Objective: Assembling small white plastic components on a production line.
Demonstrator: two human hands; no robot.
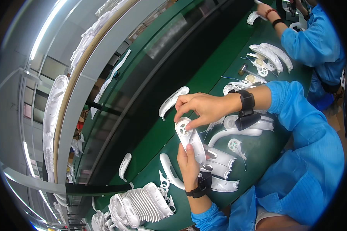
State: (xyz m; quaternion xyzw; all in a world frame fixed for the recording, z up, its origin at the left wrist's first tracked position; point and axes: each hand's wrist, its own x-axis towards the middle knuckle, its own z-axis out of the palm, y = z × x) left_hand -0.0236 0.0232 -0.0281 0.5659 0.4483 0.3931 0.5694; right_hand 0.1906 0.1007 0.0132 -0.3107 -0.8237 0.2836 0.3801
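Note:
My left hand (187,163) grips a long white plastic shell (197,150) from below, its thumb laid along the shell's side. At the shell's upper rounded end sits a round white spoked piece (182,128), with a thin pale wire (202,132) trailing to the right. My right hand (208,109) reaches over from the right, thumb and fingers closed around that round piece and the shell's rim. Both wrists wear black strapped devices. Under my hands lie more curved white shells (221,161), and a loose spoked piece with a wire (236,146) rests right of them.
A dense row of white shells (152,202) stands at the near left. Single shells lie on the dark belt (173,101) and green surface. A small hammer (243,69) and more parts lie far right, near a blue-sleeved co-worker (310,42). An overhead shelf (77,84) holds shells.

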